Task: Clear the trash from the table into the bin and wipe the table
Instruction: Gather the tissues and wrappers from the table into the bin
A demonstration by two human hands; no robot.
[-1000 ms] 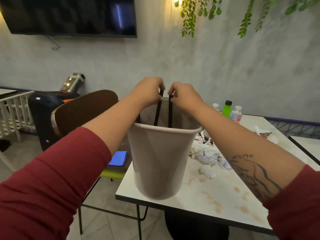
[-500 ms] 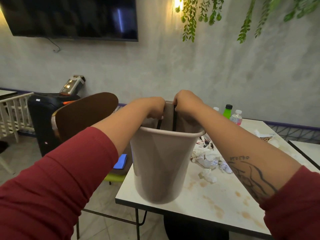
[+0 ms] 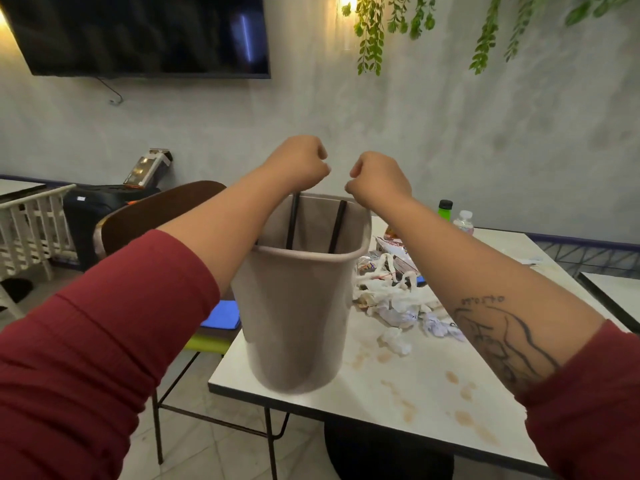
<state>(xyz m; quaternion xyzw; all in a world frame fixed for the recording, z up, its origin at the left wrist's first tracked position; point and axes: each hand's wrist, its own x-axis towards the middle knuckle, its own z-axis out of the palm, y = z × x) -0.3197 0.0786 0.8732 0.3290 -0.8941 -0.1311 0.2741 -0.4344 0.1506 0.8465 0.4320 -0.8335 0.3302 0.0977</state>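
A beige bin (image 3: pixel 294 313) stands at the near left corner of the white table (image 3: pixel 433 386). Two black strips (image 3: pixel 335 230) run up out of it, likely the handles of a black bag. My left hand (image 3: pixel 298 161) grips the left strip and my right hand (image 3: pixel 375 178) grips the right one, both fists raised just above the rim. A heap of crumpled white tissues and wrappers (image 3: pixel 398 296) lies on the table right of the bin. Brown stains (image 3: pixel 464 389) mark the tabletop near its front edge.
A brown chair (image 3: pixel 156 216) with a blue cloth (image 3: pixel 221 313) on its seat stands left of the table. A green bottle (image 3: pixel 445 209) and a clear bottle (image 3: pixel 463 221) stand at the far edge. Another table's corner (image 3: pixel 613 292) is at right.
Both hands dipped to the bin's rim half a second ago and have now risen again, pulling the black strips up. The view has shifted slightly.
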